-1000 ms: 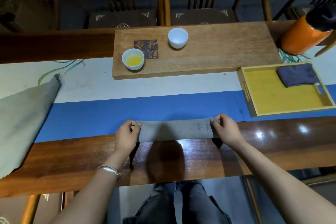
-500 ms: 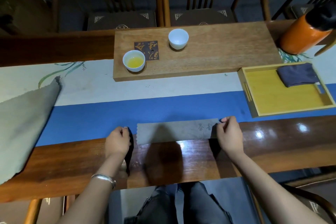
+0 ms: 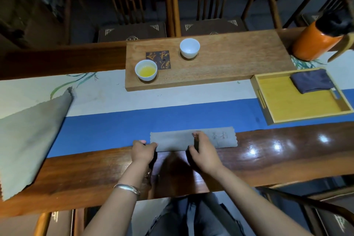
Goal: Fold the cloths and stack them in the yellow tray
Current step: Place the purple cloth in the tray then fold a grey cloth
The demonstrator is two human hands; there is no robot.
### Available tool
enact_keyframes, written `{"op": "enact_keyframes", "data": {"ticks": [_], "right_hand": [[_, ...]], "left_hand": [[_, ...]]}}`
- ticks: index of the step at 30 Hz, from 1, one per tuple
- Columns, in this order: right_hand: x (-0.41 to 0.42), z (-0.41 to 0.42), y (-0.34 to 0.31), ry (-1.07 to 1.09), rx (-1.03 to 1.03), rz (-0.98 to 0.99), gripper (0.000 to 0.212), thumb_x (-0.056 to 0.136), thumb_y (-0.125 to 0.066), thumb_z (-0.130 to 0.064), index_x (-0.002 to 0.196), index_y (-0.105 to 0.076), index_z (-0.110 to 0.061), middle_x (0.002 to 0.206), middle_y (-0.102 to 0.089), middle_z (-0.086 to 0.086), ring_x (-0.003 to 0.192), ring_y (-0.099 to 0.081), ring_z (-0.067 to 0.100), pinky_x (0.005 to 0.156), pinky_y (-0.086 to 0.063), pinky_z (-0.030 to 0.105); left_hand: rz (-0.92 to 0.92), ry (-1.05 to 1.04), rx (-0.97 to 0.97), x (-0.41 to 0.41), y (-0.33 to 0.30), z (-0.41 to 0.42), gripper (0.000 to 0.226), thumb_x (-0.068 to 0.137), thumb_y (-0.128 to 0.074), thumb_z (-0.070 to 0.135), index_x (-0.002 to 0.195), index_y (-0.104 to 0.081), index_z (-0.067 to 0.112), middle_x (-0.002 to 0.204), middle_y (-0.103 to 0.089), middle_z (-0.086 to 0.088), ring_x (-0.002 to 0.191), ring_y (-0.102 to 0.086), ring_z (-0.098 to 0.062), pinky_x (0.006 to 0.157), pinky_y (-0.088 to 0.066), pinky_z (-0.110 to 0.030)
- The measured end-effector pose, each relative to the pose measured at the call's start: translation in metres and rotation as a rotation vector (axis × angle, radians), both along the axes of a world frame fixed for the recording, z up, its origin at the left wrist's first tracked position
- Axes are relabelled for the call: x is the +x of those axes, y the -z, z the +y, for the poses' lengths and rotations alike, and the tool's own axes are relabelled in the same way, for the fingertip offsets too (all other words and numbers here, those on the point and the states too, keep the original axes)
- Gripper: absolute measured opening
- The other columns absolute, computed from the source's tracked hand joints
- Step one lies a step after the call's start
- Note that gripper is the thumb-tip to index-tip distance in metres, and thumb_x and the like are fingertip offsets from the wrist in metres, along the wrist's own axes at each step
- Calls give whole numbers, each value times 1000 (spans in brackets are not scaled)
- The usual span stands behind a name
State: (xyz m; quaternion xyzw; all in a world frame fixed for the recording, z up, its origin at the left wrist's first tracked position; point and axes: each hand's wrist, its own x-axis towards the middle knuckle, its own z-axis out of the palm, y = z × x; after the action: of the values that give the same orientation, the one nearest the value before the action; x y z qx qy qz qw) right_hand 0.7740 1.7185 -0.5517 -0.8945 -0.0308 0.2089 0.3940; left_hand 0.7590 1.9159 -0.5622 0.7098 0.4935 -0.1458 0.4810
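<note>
Hands apparently pinch folded grey cloth.

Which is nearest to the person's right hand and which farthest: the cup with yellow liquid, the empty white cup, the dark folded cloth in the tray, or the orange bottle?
From the right hand, in the head view:
1. Cup with yellow liquid, ahead and to the left.
2. Empty white cup, almost straight ahead.
3. Dark folded cloth, to the right, in the yellow tray.
4. Orange bottle, far right corner.
</note>
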Motion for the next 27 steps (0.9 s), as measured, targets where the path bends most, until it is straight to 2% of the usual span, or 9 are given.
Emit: {"op": "enact_keyframes", "data": {"ticks": [3,5,8,11,15,19,23,25,27], "right_hand": [[2,-7,0,32,48,48,35,90,-54,-11,123,-47,-6,128,-56,9,122,-51,21,104,-39,32],[2,-9,-2,62,84,47,30,90,-53,-11,120,-50,-8,123,-59,6,118,-53,17,101,-41,29],[-1,-12,-9,120,169,53,25,90,-54,-9,114,-54,-9,114,-62,4,110,-58,16,94,-43,21],[-7,-12,-20,121,264,76,31,83,-66,-19,112,-55,-15,111,-62,0,102,-59,11,93,-48,26],[-12,-10,-32,149,257,80,48,69,-78,-41,108,-53,-31,102,-60,-15,91,-57,-5,76,-43,6],[-8,-16,-37,299,296,30,28,76,-69,-38,98,-57,-27,90,-68,-6,81,-64,3,70,-52,24],[-8,-37,-28,446,261,40,12,85,-61,-28,92,-61,-18,74,-67,5,67,-60,11,67,-48,35],[-7,-52,-19,547,259,55,13,87,-60,-23,94,-62,-12,80,-68,16,73,-63,19,72,-50,39],[-6,-68,-10,638,301,73,17,87,-61,-17,102,-62,-10,90,-70,13,86,-66,22,79,-54,42]], "left_hand": [[-91,-89,-180,-4,-10,1,33,79,-68,4,100,-54,-19,95,-54,-43,82,-54,-37,68,-42,-42],[-161,-95,-295,-6,-23,-3,5,82,-62,0,78,-61,-1,76,-58,-21,72,-53,-24,61,-40,-30],[-287,-69,-392,-2,-44,-14,8,87,-57,-1,92,-62,4,83,-66,-9,71,-63,-14,64,-50,-20],[-368,-5,-406,8,-61,-31,10,88,-57,0,94,-57,8,81,-65,-6,70,-65,-7,61,-53,-17],[-385,238,-375,22,-71,-64,13,88,-60,0,88,-54,13,76,-62,-7,58,-63,-5,52,-50,-15],[-407,451,-374,33,-71,-95,9,91,-60,11,83,-60,14,70,-60,-3,54,-59,-4,51,-46,-10],[-411,387,-295,44,-55,-105,22,94,-52,6,75,-59,15,70,-60,-2,61,-53,-13,55,-47,-15],[-374,431,-191,44,-41,-100,24,92,-53,5,73,-59,19,73,-62,-3,67,-58,-19,65,-51,-25],[-269,473,-90,41,-29,-96,20,88,-58,11,72,-59,23,78,-65,-3,81,-65,-27,79,-52,-35]]}}
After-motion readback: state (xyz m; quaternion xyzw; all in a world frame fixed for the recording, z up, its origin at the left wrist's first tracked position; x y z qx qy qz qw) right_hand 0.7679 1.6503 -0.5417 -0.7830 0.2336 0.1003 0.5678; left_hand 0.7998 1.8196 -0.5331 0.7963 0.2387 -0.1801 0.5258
